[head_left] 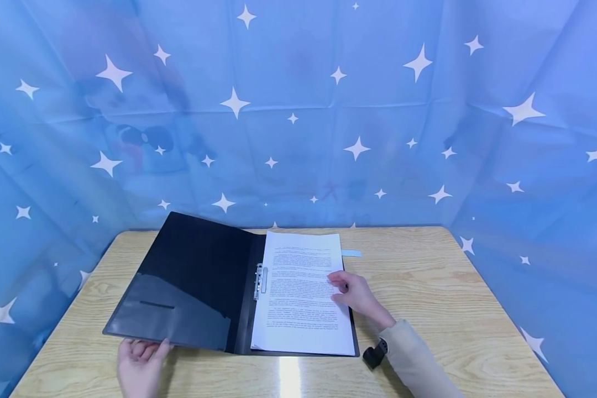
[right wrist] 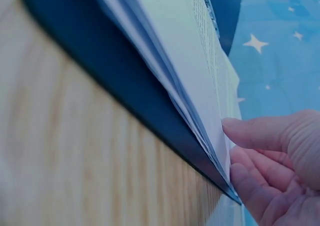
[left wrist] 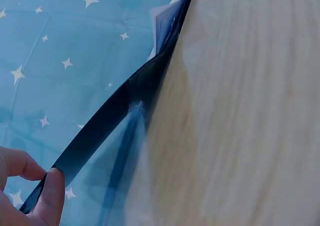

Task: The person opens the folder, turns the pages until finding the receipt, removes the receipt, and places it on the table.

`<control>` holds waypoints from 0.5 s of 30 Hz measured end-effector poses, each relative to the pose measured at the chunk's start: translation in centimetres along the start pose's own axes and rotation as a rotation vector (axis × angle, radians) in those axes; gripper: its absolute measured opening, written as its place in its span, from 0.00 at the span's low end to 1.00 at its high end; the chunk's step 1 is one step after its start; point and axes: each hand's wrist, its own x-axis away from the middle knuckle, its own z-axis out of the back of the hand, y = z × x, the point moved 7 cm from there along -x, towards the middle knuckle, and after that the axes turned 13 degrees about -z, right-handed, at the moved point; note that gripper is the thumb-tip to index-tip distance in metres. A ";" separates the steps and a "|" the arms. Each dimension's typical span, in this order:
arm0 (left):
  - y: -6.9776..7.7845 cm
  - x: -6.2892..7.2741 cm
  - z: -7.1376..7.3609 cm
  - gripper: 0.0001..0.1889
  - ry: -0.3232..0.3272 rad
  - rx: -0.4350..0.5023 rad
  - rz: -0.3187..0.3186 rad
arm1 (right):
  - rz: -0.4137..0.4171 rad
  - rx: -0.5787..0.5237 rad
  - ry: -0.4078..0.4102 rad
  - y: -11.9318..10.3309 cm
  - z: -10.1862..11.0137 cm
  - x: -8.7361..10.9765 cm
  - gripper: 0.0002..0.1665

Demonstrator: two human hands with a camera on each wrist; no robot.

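Note:
A black folder (head_left: 199, 265) lies spread on the table, its left cover raised off the wood. My left hand (head_left: 140, 362) pinches the near edge of that cover; in the left wrist view, thumb and finger (left wrist: 52, 186) meet on the cover's rim. A stack of printed paper (head_left: 298, 326) lies on the folder's right half, beside a metal clip (head_left: 260, 281) at the spine. My right hand (head_left: 354, 292) rests at the stack's right side, thumb and fingers apart on the top sheet. In the right wrist view the thumb (right wrist: 250, 132) touches the paper near its edge.
A pale blue tab (head_left: 351, 253) sticks out past the folder's right edge. The wooden table (head_left: 457, 309) ends at a blue curtain with white stars (head_left: 298, 138). A black band with a small device (head_left: 375, 355) is on the right wrist.

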 end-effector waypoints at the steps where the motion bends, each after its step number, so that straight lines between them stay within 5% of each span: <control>1: -0.2 -0.1 0.2 0.31 -0.003 -0.001 0.019 | 0.004 0.000 0.000 0.0 0.0 0.0 0.24; 6: -1.0 -0.5 1.5 0.50 -0.012 -0.110 0.106 | 0.054 0.011 -0.003 -0.1 0.0 0.1 0.24; 15: -2.2 -2.2 4.3 0.52 0.042 -0.196 0.271 | 0.087 0.015 -0.014 -0.2 0.0 0.2 0.23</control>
